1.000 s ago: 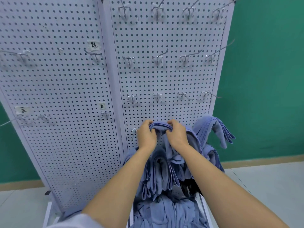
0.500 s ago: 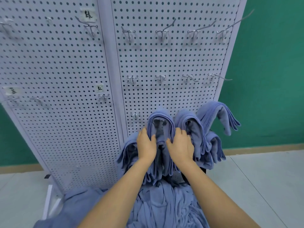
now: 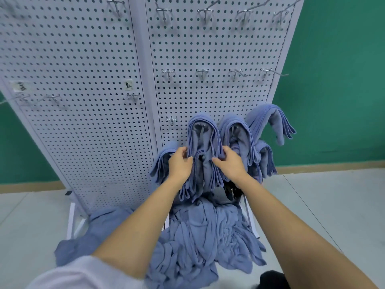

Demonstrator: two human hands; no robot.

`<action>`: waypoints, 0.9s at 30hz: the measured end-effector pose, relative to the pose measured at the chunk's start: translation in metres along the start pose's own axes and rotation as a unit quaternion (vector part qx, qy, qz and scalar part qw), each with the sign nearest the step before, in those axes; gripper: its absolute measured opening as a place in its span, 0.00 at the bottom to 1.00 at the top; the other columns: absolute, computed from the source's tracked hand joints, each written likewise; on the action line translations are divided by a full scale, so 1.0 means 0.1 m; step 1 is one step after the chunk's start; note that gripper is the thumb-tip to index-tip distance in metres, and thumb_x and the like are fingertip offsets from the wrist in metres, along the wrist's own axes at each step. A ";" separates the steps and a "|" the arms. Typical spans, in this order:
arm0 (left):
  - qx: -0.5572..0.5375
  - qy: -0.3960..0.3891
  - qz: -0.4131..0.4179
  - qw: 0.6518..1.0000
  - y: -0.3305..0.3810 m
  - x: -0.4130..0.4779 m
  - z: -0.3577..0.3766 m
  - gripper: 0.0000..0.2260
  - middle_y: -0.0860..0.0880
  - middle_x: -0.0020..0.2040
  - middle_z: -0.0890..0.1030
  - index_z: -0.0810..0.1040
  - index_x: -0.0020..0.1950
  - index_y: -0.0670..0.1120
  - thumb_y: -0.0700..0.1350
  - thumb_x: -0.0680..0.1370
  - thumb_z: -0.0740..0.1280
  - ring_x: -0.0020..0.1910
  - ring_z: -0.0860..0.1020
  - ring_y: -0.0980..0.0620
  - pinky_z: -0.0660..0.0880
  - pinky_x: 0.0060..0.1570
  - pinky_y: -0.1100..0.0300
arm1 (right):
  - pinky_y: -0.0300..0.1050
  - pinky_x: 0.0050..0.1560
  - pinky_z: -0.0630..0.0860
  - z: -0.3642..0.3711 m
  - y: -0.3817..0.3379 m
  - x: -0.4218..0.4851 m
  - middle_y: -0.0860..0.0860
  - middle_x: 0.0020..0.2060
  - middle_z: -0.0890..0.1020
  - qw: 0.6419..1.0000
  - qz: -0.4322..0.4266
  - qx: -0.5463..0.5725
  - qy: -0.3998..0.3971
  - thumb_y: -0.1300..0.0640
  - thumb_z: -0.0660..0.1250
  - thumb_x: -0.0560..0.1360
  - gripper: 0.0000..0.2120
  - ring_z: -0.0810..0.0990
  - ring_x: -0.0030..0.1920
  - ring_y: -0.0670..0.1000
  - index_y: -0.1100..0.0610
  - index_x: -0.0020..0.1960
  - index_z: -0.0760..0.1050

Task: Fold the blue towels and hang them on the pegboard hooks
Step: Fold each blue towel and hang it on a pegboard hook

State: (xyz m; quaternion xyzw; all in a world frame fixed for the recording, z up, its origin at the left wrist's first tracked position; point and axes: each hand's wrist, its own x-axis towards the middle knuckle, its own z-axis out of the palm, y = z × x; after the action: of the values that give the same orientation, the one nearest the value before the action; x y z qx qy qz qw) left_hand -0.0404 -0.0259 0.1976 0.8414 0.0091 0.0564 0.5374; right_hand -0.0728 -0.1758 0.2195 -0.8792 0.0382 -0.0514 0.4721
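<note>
A folded blue towel [image 3: 201, 132] hangs over a hook low on the right panel of the white pegboard [image 3: 208, 49]. My left hand [image 3: 180, 163] pinches its left edge and my right hand [image 3: 228, 163] holds its right edge, both about halfway down the towel. More folded blue towels hang around it: one at the left [image 3: 162, 161], one right beside it [image 3: 237, 132], one at the far right [image 3: 268, 119]. A bare hook [image 3: 172, 120] sticks out just left of the held towel.
A heap of loose blue towels [image 3: 198, 236] lies on the floor at the foot of the pegboard, between its white legs [image 3: 71, 217]. Rows of bare hooks [image 3: 202, 73] fill the upper board. A green wall [image 3: 337, 80] stands behind, grey floor to the right.
The towel went from being held at its top fold to hanging over the hook. Both hands slid down its sides to mid-height, and my view tilted down toward the floor heap.
</note>
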 end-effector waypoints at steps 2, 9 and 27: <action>0.000 0.002 -0.024 1.000 -0.17 -0.15 -0.02 0.15 0.44 0.60 0.77 0.71 0.68 0.42 0.39 0.81 0.61 0.53 0.75 0.51 0.71 0.52 0.61 | 0.54 0.60 0.73 0.07 0.12 -0.14 0.56 0.61 0.75 0.999 0.028 -0.010 -0.016 0.60 0.63 0.79 0.18 0.76 0.59 0.58 0.60 0.68 0.68; 0.051 -0.084 -0.106 0.990 -1.19 -0.63 0.20 0.09 0.42 0.50 0.80 0.78 0.58 0.38 0.37 0.80 0.62 0.47 0.77 0.47 0.74 0.47 0.59 | 0.30 0.39 0.68 0.52 0.97 -0.49 0.54 0.46 0.77 0.992 0.105 -0.023 -0.073 0.64 0.64 0.79 0.09 0.73 0.47 0.52 0.59 0.59 0.72; 0.137 -0.175 -0.150 0.963 -2.13 -0.02 1.59 0.05 0.56 0.38 0.72 0.73 0.48 0.46 0.36 0.78 0.63 0.45 0.75 0.50 0.72 0.44 0.57 | 0.44 0.54 0.72 1.39 2.57 0.16 0.57 0.51 0.80 0.964 0.241 -0.076 -0.079 0.62 0.65 0.76 0.12 0.78 0.53 0.56 0.63 0.59 0.75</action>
State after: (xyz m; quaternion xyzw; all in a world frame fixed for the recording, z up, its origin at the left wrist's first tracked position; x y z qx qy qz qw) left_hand -0.0165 -0.0798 -0.0616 0.8928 0.0485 -0.1749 0.4122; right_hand -0.0442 -0.2049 -0.0703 -0.8784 0.2157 0.1369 0.4040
